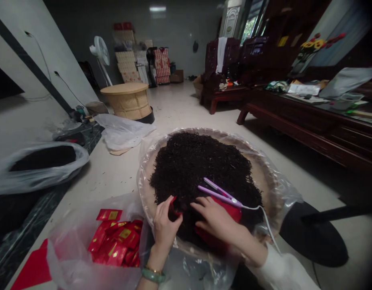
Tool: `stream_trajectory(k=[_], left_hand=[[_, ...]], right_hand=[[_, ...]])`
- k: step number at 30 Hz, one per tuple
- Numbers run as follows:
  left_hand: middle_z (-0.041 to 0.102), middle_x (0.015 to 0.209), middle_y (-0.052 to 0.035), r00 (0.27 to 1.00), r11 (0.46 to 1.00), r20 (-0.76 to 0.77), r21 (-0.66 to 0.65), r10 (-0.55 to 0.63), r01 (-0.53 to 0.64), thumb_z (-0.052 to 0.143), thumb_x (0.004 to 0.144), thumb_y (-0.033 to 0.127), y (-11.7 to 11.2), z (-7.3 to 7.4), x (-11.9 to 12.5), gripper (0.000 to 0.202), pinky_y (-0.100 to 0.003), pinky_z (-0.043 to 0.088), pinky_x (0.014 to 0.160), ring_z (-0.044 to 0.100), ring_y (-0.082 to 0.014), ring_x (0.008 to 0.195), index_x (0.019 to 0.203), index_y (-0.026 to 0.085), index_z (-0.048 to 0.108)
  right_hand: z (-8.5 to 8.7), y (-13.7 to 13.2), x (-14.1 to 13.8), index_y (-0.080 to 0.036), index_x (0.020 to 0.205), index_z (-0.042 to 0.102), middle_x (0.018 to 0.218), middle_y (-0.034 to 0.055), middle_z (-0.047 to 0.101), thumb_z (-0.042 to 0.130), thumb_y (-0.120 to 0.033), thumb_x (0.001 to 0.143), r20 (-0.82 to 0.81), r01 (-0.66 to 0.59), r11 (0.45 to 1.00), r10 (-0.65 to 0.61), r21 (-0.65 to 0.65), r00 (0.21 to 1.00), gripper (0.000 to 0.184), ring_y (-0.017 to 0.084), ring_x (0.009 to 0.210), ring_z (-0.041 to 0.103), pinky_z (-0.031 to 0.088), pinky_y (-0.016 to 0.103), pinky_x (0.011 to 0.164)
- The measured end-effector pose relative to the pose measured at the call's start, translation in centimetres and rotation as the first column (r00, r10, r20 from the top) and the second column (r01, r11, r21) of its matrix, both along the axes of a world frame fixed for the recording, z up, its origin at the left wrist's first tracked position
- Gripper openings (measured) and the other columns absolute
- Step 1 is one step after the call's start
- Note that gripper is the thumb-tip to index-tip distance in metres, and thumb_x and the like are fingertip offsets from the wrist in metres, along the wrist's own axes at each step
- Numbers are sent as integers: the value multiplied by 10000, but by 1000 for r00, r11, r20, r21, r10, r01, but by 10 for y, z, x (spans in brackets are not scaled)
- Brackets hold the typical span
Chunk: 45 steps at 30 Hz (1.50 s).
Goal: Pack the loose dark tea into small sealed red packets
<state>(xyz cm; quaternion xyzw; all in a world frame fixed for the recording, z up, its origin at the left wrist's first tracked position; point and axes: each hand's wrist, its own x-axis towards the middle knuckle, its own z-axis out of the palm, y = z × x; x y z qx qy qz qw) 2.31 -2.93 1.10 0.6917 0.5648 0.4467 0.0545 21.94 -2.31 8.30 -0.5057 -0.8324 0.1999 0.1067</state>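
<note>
My left hand grips a small red packet between thumb and fingers, its mouth facing the dark leaves. Just to the right, my right hand hovers at the heap of dark dried leaves, which look like tea, with fingers apart; I see nothing in them. The leaves fill much of a wide round tray lined with clear plastic. A purple flat iron with a white cord lies beyond my right hand, on a red bag or cloth.
Left of the tray, a clear plastic bag holds several red-and-gold packets. Another bag of dark leaves stands farther left. A black round stand base sits at right. Behind are a woven drum-shaped table and a dark wooden table.
</note>
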Motion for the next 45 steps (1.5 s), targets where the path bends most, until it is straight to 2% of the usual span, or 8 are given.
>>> stream_trajectory(k=[5, 9, 17, 25, 35, 39, 42, 45], left_hand=[[689, 1106, -85, 1000, 1000, 3, -3, 12, -12, 654, 716, 131, 0, 1, 0, 529, -405, 565, 871, 658, -251, 1001, 1232, 209, 564], [689, 1094, -90, 1000, 1000, -6, -13, 19, -19, 646, 730, 136, -1, 3, 0, 510, -395, 567, 858, 656, -248, 997, 1229, 202, 562], [690, 1080, -92, 999, 999, 10, -20, 33, -32, 641, 730, 151, 0, 0, -1, 503, -399, 570, 849, 656, -248, 985, 1226, 193, 565], [695, 1041, -104, 990, 992, 89, -66, 111, -105, 651, 745, 230, 6, -3, -10, 438, -411, 583, 804, 675, -256, 927, 1179, 187, 608], [705, 1026, -118, 964, 979, 181, -90, 196, -182, 672, 713, 275, 12, -7, -17, 473, -412, 589, 772, 695, -269, 886, 1171, 167, 628], [710, 1014, -120, 962, 978, 185, -88, 201, -187, 672, 716, 282, 13, -6, -19, 469, -425, 587, 778, 696, -274, 891, 1167, 161, 627], [716, 1009, -121, 961, 979, 189, -70, 201, -190, 670, 724, 291, 13, -6, -20, 454, -428, 587, 783, 700, -276, 890, 1158, 161, 629], [720, 1028, -122, 962, 981, 193, -55, 194, -187, 672, 721, 289, 14, -4, -20, 453, -412, 594, 761, 706, -272, 878, 1157, 171, 629]], right_hand=[[-22, -21, -34, -179, 1203, 625, 1166, 163, 625, 725, -221, 783, 324, 12, 998, -34, 68, 945, 433, 326, 1027, 572, 530, 427, 790], [-33, -24, -47, -191, 1035, 675, 1038, 113, 643, 582, -116, 872, 340, 4, 995, -40, 103, 940, 203, 259, 951, 578, 526, 330, 718], [-36, -15, -41, -182, 970, 626, 999, 98, 618, 489, 12, 827, 255, 88, 993, -106, 80, 961, 277, 240, 923, 558, 492, 288, 674], [-33, 27, -30, -167, 1026, 621, 1134, 126, 597, 463, -74, 869, 3, 122, 970, -125, 209, 992, 242, 238, 1022, 548, 498, 344, 855], [-33, 147, -79, -157, 1466, 349, 1534, 229, 286, 721, -376, 771, 272, 79, 976, -134, 204, 953, 818, 446, 1393, 233, 262, 598, 1062], [-45, 148, -102, -211, 1303, 567, 1426, 183, 475, 728, -417, 767, 335, -70, 978, 0, 197, 942, 596, 399, 1368, 309, 155, 594, 1102], [-50, 133, -112, -219, 1102, 682, 1273, 134, 604, 654, -288, 843, 364, -175, 964, 92, 202, 927, 269, 292, 1252, 471, 242, 481, 1094], [-51, 129, -117, -219, 1242, 599, 1370, 164, 520, 642, -319, 855, 371, -189, 955, 94, 230, 924, 402, 323, 1297, 413, 268, 515, 1067]])
